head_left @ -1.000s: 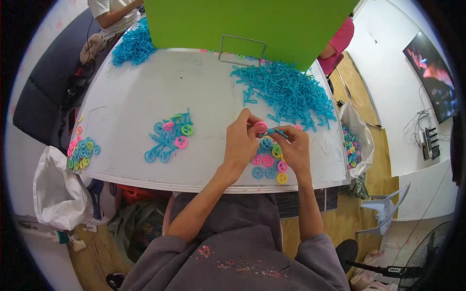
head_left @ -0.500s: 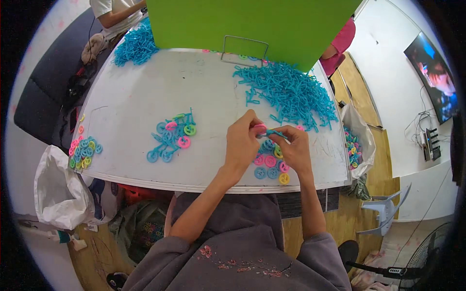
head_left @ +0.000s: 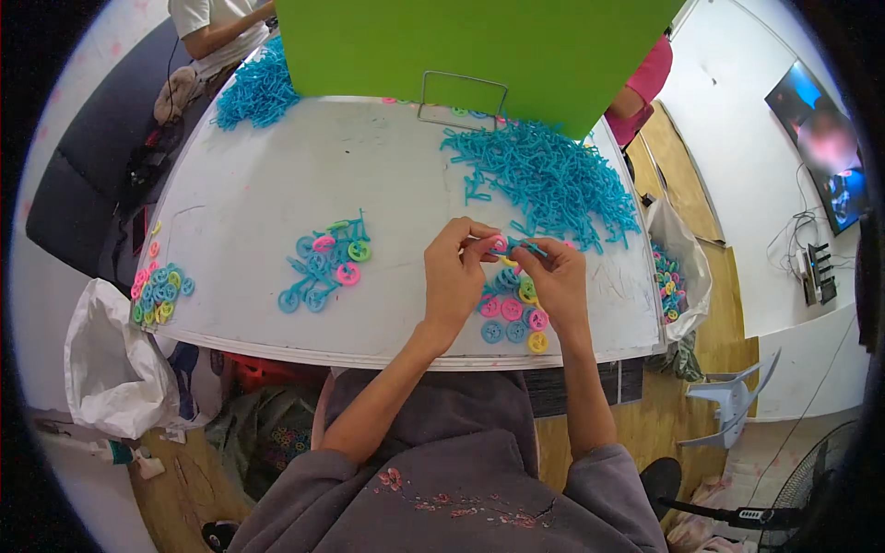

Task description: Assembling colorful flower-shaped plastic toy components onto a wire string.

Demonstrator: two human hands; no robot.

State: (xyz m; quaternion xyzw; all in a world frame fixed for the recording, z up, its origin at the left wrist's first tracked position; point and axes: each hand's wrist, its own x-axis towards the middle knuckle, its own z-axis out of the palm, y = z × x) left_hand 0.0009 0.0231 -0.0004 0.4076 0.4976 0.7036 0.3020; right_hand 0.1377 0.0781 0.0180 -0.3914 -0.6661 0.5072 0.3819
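Observation:
My left hand [head_left: 454,276] pinches a small pink toy wheel [head_left: 500,244] between thumb and fingers. Close against it, my right hand [head_left: 559,284] grips a blue plastic frame piece [head_left: 518,247], its fingers partly covering it. The two parts meet between my fingertips, above the table; whether they are joined I cannot tell. Just below my hands lies a group of loose pink, blue, yellow and green wheels [head_left: 513,309]. Beyond my right hand spreads a large heap of blue frame pieces [head_left: 553,175]. Left of my left hand rests a cluster of blue frames with coloured wheels on them [head_left: 323,263].
A green board [head_left: 461,46] stands across the far side of the white table [head_left: 230,212]. More wheels [head_left: 161,295] lie at the left edge, and another blue heap [head_left: 258,88] far left. White sacks [head_left: 120,369] hang at both sides. Two other people sit beyond the board.
My hands stay nearly in place, with the fingers shifting slightly around the parts. The pink wheel has turned and shows more of its face. The piles look unchanged.

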